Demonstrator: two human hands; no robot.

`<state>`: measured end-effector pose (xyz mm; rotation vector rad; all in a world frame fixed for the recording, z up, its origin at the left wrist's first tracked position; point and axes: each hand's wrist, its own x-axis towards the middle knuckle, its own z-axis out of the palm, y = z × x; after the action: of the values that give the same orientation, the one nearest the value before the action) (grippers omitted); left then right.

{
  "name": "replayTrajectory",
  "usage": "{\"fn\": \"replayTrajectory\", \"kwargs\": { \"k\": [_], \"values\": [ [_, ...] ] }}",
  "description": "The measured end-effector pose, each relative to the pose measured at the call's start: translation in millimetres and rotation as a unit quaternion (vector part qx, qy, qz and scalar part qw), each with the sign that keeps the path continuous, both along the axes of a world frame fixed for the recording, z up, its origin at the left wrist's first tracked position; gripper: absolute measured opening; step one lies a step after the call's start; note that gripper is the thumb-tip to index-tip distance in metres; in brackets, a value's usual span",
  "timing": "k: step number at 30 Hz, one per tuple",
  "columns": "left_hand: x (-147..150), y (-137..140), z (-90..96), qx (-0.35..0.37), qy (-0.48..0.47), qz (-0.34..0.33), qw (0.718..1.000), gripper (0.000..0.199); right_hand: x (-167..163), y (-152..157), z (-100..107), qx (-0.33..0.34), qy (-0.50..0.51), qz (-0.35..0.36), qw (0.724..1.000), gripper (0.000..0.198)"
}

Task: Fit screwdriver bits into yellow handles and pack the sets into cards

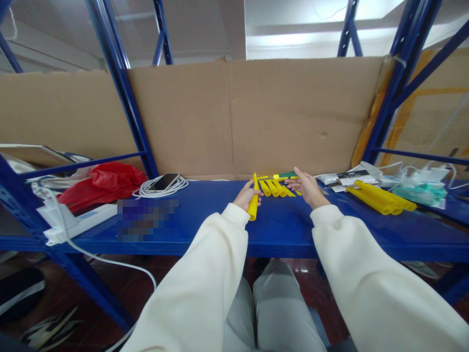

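My left hand (248, 196) is closed around a yellow plastic tube (253, 208), holding it nearly upright with its open lower end towards me. To its right, the fingers of my right hand (303, 185) are closed at a green-and-yellow screwdriver (285, 175). The screwdriver points left, its thin end reaching towards the top of the held tube; whether they touch cannot be made out. Between and beyond my hands, several short yellow tubes (272, 188) lie in a row on the blue shelf (282, 227).
Longer yellow tubes (381, 199) lie at the right beside white packets (353, 178). Leftward are a phone (164, 182) on a coiled white cable (178, 186), a red plastic bag (106, 183) and a white power strip (86, 222). A cardboard panel (183, 122) stands behind, between blue posts.
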<state>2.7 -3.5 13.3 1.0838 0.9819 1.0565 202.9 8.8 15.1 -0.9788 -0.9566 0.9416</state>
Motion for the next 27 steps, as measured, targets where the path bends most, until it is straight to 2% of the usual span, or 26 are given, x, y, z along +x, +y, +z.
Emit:
{"fn": "replayTrajectory", "kwargs": {
  "k": [3,9,13,18,22,25,27],
  "values": [
    [0,-1,0.7,0.005,-0.005,0.012,1.0,0.068,-1,-2,2,-0.004,0.014,-0.006,1.0,0.03],
    [-1,3,-2.2,0.011,-0.018,0.08,0.997,0.069,-1,-5,3,-0.03,0.01,-0.046,0.998,0.02],
    [-1,6,-4.3,0.006,-0.007,0.095,0.995,0.069,-4,-4,0,-0.083,-0.058,0.0,0.995,0.015],
    [0,11,-5.7,0.01,0.005,0.106,0.994,0.062,-5,0,-7,-0.158,-0.136,0.093,0.974,0.011],
    [0,15,-8.0,0.021,-0.001,0.117,0.993,0.061,1,5,-17,-0.176,-0.215,0.14,0.951,0.02],
    [1,18,-11.1,0.02,0.0,0.131,0.991,0.061,4,8,-22,-0.17,-0.276,0.146,0.935,0.028],
    [2,21,-13.6,0.029,0.004,0.134,0.991,0.055,5,8,-23,-0.159,-0.302,0.14,0.93,0.032]
  ]
}}
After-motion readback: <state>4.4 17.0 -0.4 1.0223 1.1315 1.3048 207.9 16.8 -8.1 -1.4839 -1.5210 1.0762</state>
